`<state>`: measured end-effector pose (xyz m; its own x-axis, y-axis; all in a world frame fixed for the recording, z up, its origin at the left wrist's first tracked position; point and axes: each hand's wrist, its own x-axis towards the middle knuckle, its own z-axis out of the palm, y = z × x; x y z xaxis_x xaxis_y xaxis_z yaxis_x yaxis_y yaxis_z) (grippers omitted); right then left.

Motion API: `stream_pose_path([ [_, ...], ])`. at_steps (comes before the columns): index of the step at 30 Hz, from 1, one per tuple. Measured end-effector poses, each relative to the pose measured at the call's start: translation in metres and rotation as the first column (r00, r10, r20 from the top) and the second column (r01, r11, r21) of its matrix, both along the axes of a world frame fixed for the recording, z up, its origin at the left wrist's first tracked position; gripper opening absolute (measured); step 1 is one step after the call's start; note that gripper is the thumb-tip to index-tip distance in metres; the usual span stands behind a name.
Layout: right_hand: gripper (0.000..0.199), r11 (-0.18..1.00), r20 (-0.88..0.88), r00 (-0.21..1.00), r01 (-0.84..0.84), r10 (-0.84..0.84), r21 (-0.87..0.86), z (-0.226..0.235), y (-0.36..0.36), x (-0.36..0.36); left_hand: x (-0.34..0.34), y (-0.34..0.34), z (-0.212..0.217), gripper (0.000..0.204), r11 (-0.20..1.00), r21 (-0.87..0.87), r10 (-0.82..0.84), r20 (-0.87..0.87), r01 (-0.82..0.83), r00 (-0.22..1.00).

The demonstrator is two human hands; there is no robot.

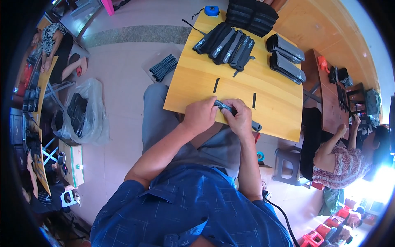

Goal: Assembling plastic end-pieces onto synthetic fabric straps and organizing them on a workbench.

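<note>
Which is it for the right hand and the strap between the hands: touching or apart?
Touching. The head view shows the right hand with its thumb against the strap, no gap between them.

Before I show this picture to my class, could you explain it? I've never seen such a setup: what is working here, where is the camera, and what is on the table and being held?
There is no machine, only a person's bare left hand and right hand. The picture comes from a fisheye camera on that person's head, looking down, so straight edges bend near the rim. On the yellow table lie a row of grey and black pieces, two stacks to the right, a black bundle at the far edge and a small blue case. Both hands hold a dark strip by the table's near edge.
</note>
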<state>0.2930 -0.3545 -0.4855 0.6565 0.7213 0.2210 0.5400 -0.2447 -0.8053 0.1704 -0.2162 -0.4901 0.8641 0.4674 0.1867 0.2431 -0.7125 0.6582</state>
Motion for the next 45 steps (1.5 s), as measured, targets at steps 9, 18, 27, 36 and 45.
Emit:
stream_pose_path([
  [9, 0.024, 1.0, -0.023, 1.0, -0.007, 0.007, -0.001, 0.0, 0.001, 0.001, 0.0, 0.004, -0.001, 0.026, 1.0, 0.012, -0.005, 0.044, 0.004, 0.999],
  [18, 0.025, 1.0, -0.01, 1.0, -0.016, 0.016, -0.001, 0.0, -0.001, 0.0, 0.001, 0.014, 0.001, 0.026, 0.997, -0.07, 0.021, -0.019, -0.023, 1.0],
  [27, 0.025, 1.0, 0.01, 1.0, -0.016, 0.016, -0.005, -0.002, -0.004, 0.0, 0.004, 0.019, -0.005, 0.021, 0.985, -0.167, 0.034, -0.015, -0.036, 0.999],
  [36, 0.023, 0.999, 0.064, 0.997, -0.049, 0.05, -0.015, 0.001, 0.007, -0.003, 0.011, 0.06, 0.001, 0.021, 0.969, -0.209, -0.152, -0.078, 0.133, 0.985],
  [45, 0.015, 1.0, 0.252, 0.968, -0.018, 0.022, -0.016, 0.015, -0.004, -0.011, 0.014, 0.034, -0.013, 0.017, 0.967, -0.17, -0.193, 0.013, 0.192, 0.981],
])
